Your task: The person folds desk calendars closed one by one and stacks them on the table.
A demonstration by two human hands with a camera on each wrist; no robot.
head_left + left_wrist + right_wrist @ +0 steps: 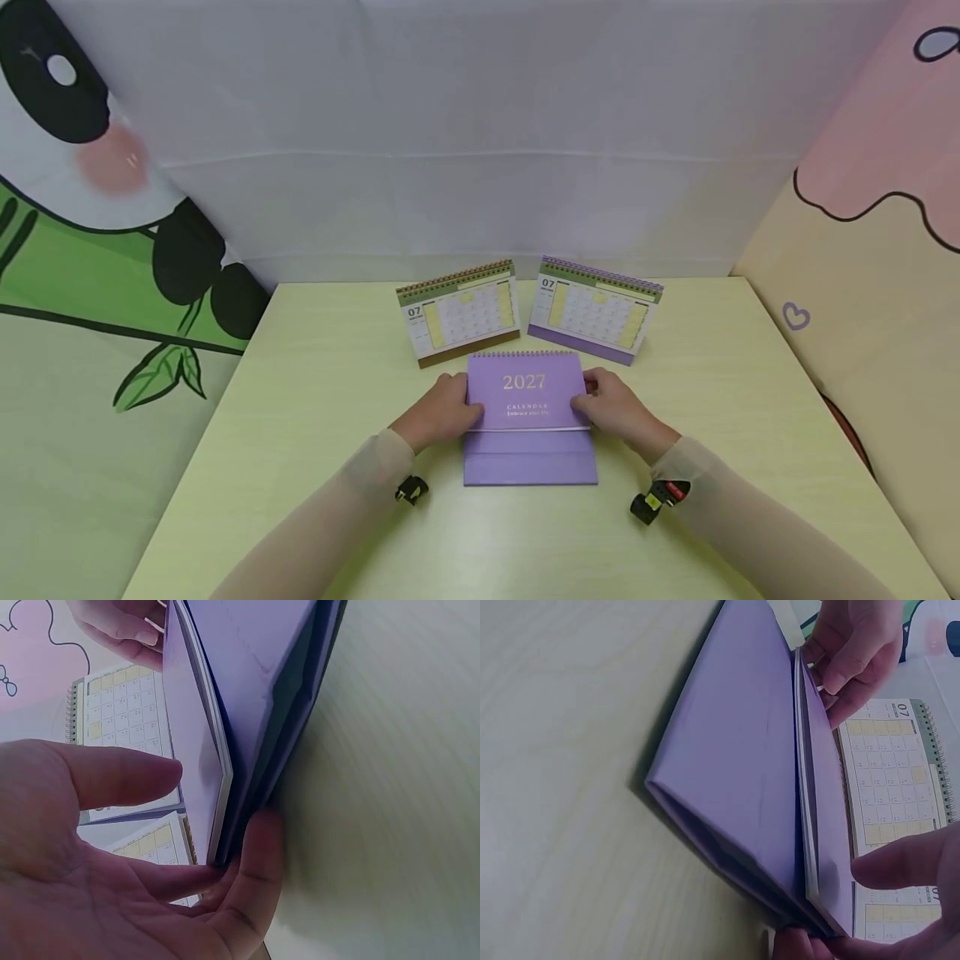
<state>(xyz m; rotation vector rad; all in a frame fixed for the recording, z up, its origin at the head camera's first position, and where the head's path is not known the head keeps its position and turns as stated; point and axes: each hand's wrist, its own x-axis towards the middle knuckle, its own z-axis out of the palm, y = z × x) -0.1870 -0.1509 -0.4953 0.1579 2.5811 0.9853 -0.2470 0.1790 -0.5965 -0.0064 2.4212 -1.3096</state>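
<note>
A purple desk calendar (528, 458) marked 2027 is in the middle of the table, its spiral binding along the top and its folded base toward me. My left hand (444, 408) holds its left edge, thumb over the cover and fingers behind. On the opposite edge, my right hand (617, 406) grips it the same way. The left wrist view shows the page block (214, 727) standing apart from the base, with the left fingers (251, 877) curled behind it. In the right wrist view the right thumb (900, 862) lies at the cover's edge.
Behind the purple calendar stand two open desk calendars showing 07: a brown-based one (461, 312) at left and a purple-based one (596, 308) at right. A white cloth backdrop (480, 208) rises behind the pale table (322, 350). Printed panels flank both sides.
</note>
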